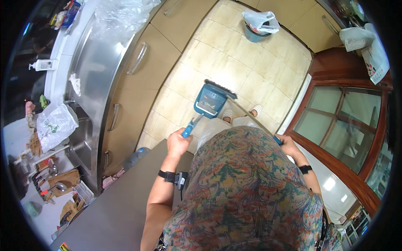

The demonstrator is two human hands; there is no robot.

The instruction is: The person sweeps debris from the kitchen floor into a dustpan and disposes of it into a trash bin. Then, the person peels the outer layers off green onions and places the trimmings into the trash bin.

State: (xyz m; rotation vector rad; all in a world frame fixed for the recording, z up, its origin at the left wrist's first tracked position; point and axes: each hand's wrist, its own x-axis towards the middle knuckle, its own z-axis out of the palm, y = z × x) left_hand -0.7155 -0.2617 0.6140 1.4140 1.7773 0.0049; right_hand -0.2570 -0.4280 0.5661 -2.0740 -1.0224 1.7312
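Note:
My left hand (178,143) grips the blue handle end of a long-handled dustpan (210,99). The blue pan rests on the tiled floor with some pale debris in it. In my right hand (289,145) is the handle of a broom (248,113), its shaft slanting down past my legs. The broom's dark bristles (221,89) lie along the front edge of the pan. My feet, in striped slippers (257,109), stand just beside the pan.
A bucket (256,35) lined with a plastic bag stands on the floor ahead. Cabinets (138,91) under a steel sink counter (94,62) run along the left. To the right is a wood-framed glass door or window (339,116). A grey surface (122,200) lies at lower left.

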